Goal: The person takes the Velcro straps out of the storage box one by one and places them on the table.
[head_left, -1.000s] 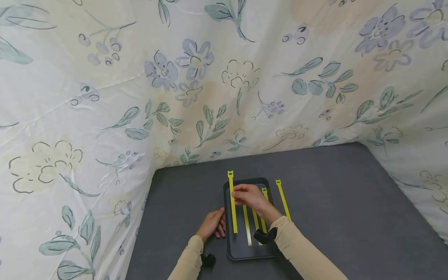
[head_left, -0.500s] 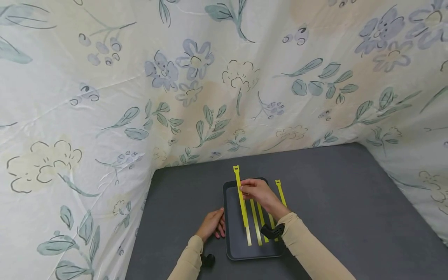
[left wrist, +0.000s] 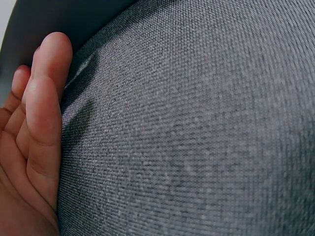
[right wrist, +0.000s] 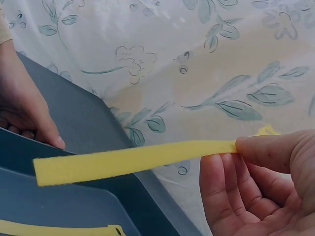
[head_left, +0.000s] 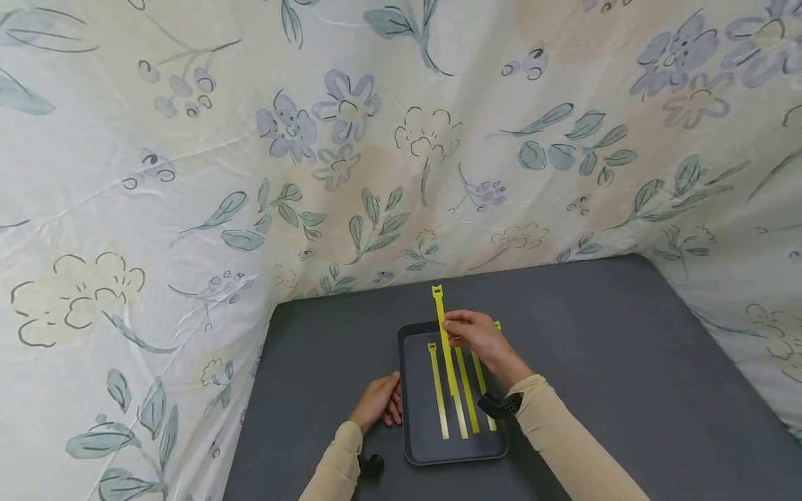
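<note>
Floral cloth [head_left: 351, 229] backs a dark grey counter [head_left: 583, 334], where the left hand [head_left: 378, 401] rests with relaxed fingers at the left side of a dark tray [head_left: 457, 461]. Over it, the right hand [head_left: 479, 335] pinches a yellow strap [head_left: 447, 358] nearer its slotted head than its tail; it looks light, flexible and hardly fragile, so gentle pressure there should suffice

Pale cloth [head_left: 401, 223] printed with blue flowers, yellowish blooms and grey-green leaves walls the scene on the far, left and right sides. Thin crease lines cross it on the left; beige patches tint its far part. A dark grey table [head_left: 583, 348], finely textured, has rounded far corners. The light is soft, the cloth dimmer at right.
</note>
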Tool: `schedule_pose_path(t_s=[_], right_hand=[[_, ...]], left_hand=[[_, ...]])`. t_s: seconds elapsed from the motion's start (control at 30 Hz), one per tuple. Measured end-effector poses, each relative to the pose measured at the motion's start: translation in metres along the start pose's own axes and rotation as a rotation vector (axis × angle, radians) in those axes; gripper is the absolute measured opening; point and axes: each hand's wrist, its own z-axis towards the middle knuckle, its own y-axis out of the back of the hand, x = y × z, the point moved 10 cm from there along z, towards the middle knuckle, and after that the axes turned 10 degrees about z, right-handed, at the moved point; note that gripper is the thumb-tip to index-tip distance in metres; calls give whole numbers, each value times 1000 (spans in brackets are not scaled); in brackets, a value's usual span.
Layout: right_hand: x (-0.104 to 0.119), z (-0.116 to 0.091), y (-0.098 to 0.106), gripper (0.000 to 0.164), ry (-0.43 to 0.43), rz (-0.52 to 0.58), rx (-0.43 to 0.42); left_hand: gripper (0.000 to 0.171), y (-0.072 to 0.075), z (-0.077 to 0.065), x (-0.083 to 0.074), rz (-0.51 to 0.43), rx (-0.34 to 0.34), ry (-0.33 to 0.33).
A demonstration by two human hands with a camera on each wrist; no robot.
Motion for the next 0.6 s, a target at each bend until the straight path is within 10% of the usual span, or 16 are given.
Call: schedule_pose_path(t_s=[0.6], right_hand=[[12, -4, 47, 41, 9, 25, -72]], left_hand=[[58, 0, 0, 1, -2, 2, -1]])
